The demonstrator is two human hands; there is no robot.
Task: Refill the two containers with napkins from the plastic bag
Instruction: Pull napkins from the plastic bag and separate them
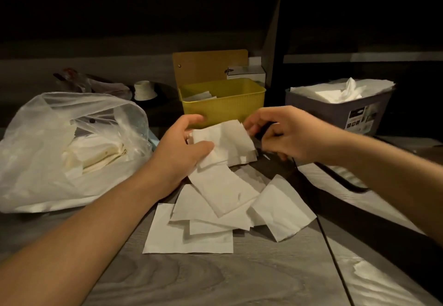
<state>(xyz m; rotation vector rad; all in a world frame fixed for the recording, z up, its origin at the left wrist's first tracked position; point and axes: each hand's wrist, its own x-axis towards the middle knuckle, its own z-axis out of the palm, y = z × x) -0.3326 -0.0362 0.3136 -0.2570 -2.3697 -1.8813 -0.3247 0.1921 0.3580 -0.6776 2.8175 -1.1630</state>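
Gathering: I'm squaring up a small stack of napkins [225, 142] just in front of the yellow box [223, 100], held above the table [215, 281].
Left hand: my left hand [184, 147] grips the stack, thumb on top and fingers curled round its far edge.
Right hand: my right hand [285, 133] is at the stack's right edge with fingers curled; it looks like a pinch on the corner, but blur keeps me from being sure.
Yellow box: only a few napkins lie at its bottom, so I judge it barely filled.
Grey box [340, 106]: to the right of the yellow box, it is heaped with white napkins up past its rim; I'd call this one done.
Loose pile [215, 212]: nearer me than the yellow box, a scatter of single napkins lies spread and overlapping on the table, not yet stacked.
Bag [64, 147]: to the left of the yellow box, it lies slumped and open, with a wad of napkins showing through the plastic.
Done: one container looks full.
Left: the stack in my hands has to go into the yellow box, then the loose pile, and more from the bag if the box needs it.
Estimate: somewhat past halfway, by my reckoning.
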